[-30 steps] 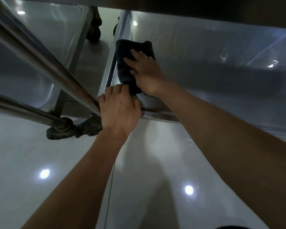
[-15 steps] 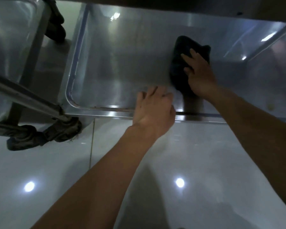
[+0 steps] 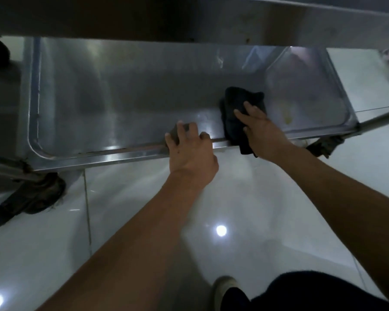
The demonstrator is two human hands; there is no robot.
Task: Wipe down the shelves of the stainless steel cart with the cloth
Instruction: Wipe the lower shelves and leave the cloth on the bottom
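The bottom shelf of the stainless steel cart lies low over the floor, under the edge of an upper shelf. A dark folded cloth lies on the shelf's right half, with one corner hanging over the front rim. My right hand presses flat on the cloth, fingers straight. My left hand grips the shelf's front rim just left of the cloth, its fingers curled over the edge.
Dark caster wheels sit under the cart's front corners: the left caster and the right caster. A steel tube runs off from the right corner. Glossy white floor tiles lie in front. My shoe shows at the bottom.
My right hand has slid the cloth rightward along the shelf, from its left end to the right half. My left hand followed along the front rim. The view shifted right too.
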